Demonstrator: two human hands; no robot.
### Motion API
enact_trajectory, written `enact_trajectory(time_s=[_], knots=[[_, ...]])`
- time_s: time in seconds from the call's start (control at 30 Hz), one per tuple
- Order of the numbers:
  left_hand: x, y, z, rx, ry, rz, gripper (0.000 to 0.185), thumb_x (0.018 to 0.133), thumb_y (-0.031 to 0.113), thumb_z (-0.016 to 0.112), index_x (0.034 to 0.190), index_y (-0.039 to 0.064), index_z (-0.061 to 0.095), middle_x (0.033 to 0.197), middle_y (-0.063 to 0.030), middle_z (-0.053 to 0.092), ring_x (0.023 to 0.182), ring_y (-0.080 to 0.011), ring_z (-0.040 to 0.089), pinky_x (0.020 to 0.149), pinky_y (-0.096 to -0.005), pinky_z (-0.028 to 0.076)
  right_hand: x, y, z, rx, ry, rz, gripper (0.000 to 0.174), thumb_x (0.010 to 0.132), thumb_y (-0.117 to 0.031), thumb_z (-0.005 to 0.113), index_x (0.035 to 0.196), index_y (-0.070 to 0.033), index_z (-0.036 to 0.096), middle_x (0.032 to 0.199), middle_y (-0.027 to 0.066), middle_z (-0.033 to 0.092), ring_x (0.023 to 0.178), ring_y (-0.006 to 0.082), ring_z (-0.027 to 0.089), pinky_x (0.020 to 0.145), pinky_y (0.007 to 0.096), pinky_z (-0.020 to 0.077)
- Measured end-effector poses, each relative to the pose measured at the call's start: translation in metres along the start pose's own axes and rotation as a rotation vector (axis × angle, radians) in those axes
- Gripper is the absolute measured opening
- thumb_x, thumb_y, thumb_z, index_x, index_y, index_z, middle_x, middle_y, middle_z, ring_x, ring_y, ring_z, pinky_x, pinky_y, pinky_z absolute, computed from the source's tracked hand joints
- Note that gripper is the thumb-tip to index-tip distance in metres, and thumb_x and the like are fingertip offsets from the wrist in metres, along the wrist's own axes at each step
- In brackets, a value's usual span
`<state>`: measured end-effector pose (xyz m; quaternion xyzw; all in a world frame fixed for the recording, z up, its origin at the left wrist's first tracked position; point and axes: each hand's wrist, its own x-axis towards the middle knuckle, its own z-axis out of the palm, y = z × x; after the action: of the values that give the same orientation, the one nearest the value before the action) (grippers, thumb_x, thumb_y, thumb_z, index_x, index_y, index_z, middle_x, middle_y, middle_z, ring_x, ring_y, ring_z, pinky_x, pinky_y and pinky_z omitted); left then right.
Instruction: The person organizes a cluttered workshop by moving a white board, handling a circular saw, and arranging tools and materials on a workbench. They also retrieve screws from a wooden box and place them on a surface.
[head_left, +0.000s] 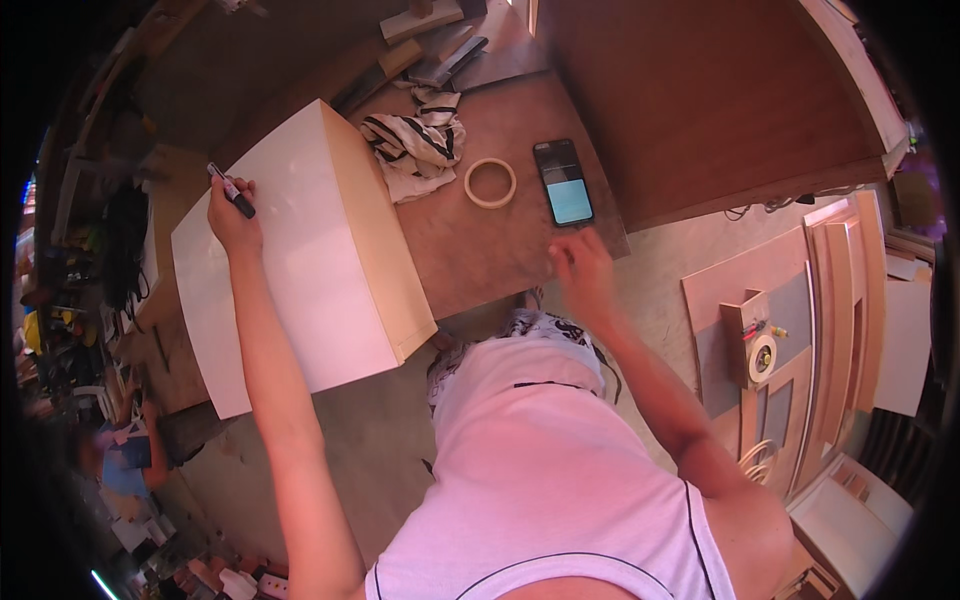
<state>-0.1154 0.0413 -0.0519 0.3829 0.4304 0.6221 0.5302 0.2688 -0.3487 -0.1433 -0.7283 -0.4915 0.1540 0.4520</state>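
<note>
My left hand (234, 219) is closed around a marker pen (234, 193) with a white barrel and a black end. That hand is over the white top of a box-shaped panel piece (300, 240), whose long side is pale yellow. My right hand (586, 274) hovers by the front edge of the brown worktable (480, 255), empty, its fingers loosely bent and slightly blurred. Just beyond its fingertips lies a smartphone (564, 182) with its screen lit. A thin cream ring (468, 184), perhaps a tape roll, rests left of the phone.
A crumpled striped cloth (420, 142) lies against the white piece. Wood offcuts (405, 56) are heaped at the table's back. A large brown panel (712, 97) rises at the right. Boards and a tape holder (750, 337) stand below it. Another person (127, 457) is at far left.
</note>
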Motion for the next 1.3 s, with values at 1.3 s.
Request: enact_trajectory(time_s=[1.3], knots=[[-0.243, 0.086, -0.115, 0.989, -0.115, 0.254, 0.028, 0.087, 0.022, 0.082, 0.084, 0.004, 0.060, 0.067, -0.0047, 0.046, 0.057, -0.0186, 0.042, 0.053, -0.0370, 0.036, 0.148, -0.239, 0.059, 0.658, -0.113, 0.016, 0.028, 0.109, -0.009, 0.060, 0.136, -0.001, 0.064, 0.102, -0.0002, 0.062, 0.088, 0.0088, 0.060, 0.081, 0.0269, 0.0515]])
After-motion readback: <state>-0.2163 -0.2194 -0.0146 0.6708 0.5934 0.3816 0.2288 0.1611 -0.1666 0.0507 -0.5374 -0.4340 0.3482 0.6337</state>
